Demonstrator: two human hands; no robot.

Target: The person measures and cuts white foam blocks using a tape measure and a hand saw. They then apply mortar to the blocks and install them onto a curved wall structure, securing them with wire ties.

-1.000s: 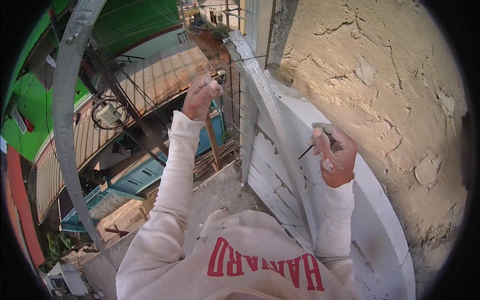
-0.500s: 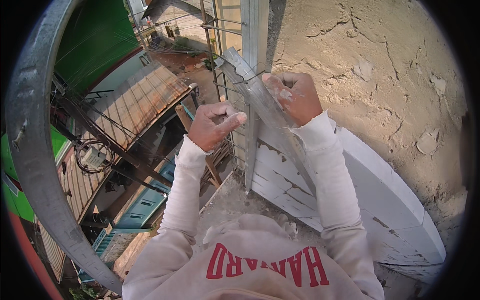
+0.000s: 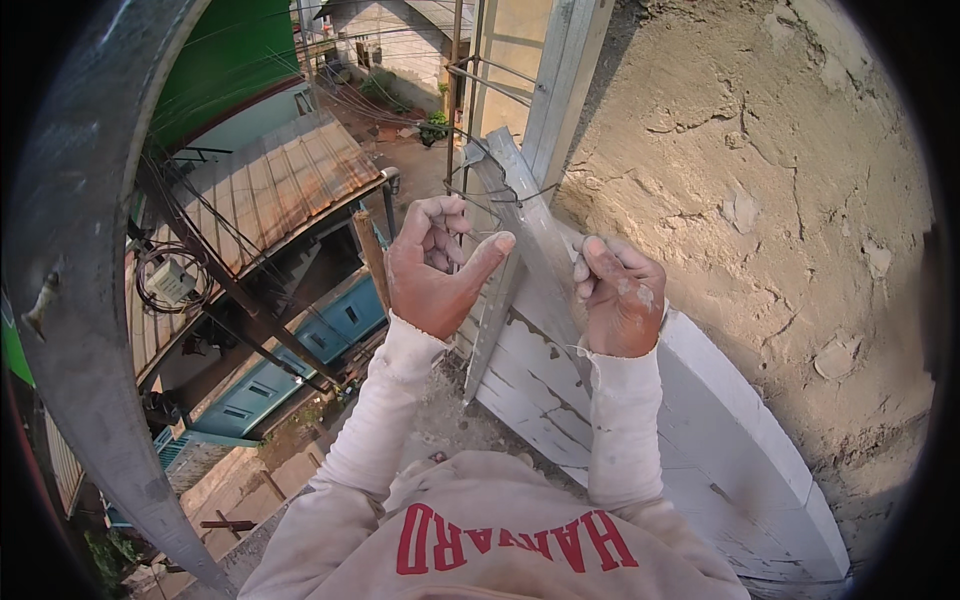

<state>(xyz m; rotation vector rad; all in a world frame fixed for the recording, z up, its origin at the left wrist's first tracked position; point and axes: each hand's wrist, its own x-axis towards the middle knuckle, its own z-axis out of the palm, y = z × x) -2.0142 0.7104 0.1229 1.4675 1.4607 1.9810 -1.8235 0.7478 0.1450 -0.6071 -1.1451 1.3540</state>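
Observation:
A galvanised steel channel (image 3: 540,240) leans at a slant in front of me, its cut upper end bent and ragged. Dark thin wire (image 3: 518,199) crosses round it near that end. My left hand (image 3: 435,275) is left of the channel, fingers half curled and thumb stretched out apart from them; no held thing is plain there. On the channel's other side, my right hand (image 3: 622,300) has thumb and fingertips pressed together close to its edge. Whatever lies in that pinch is too small to make out. Both hands carry whitish dust.
An upright metal post (image 3: 568,85) stands behind the channel, beside rebar (image 3: 455,90). At right are a rough plastered wall (image 3: 740,150) and white blocks (image 3: 735,400). A curved metal band (image 3: 75,220) arches at left. Far below lie a rusty roof (image 3: 270,190) and a blue gate (image 3: 285,350).
My right hand has come away from the wire crossing and moved down along the channel toward me. The left thumb and fingers have spread further apart. The whole view has shifted and tilted.

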